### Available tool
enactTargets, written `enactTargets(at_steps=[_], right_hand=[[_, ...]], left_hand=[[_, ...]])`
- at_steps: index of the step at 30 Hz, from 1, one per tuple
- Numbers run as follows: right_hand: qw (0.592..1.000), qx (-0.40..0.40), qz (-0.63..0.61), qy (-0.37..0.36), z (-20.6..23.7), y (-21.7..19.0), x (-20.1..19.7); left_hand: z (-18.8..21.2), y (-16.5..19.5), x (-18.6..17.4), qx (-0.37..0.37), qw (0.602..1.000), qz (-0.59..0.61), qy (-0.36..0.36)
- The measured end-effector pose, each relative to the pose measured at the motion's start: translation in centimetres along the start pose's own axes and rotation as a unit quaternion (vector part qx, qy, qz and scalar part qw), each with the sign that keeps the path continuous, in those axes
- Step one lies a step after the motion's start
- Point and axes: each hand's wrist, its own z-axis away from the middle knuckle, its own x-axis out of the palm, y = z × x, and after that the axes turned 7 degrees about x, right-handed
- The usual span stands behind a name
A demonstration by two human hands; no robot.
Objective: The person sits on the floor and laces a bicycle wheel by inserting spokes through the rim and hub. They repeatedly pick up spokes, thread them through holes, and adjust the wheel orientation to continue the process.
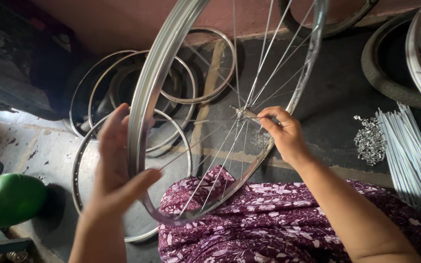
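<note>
Silver rim [142, 107], purple floral cloth [269, 219]

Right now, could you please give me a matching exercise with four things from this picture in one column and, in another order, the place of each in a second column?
Things:
1. wheel rim
2. hub
3. loose spokes
4. green object

Places:
A. at the far left edge, on the floor
B. gripped by the left hand
C. at the fingertips of the right hand
D. in a bundle on the floor at the right, beside a pile of small metal nipples

Pairs: 1-B, 2-C, 3-D, 4-A
</note>
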Motion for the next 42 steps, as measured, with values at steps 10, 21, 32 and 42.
enactTargets(at_steps=[10, 21, 32, 42], right_hand=[[0.862, -0.291, 0.396, -0.127, -0.8, -4.0, -1.7], [0.8, -0.303, 0.51, -0.096, -1.0, -4.6, 0.5], [0.887, -0.033, 0.41, -0.21, -2.8, -6.7, -0.9], [0.949, 0.091, 0.203, -0.222, -3.5, -5.3, -2.2]], left_hand=[[-4.5, -4.8, -2.3, -0.012, 0.996, -0.08, -0.034], [-3.8, -5.6, -2.3, -0.027, 0.997, -0.058, -0.044], [-3.6, -5.6, -2.2, -0.013, 0.996, -0.077, -0.047], [-4.3, -6.9, -2.7, -0.016, 0.992, -0.122, -0.039]])
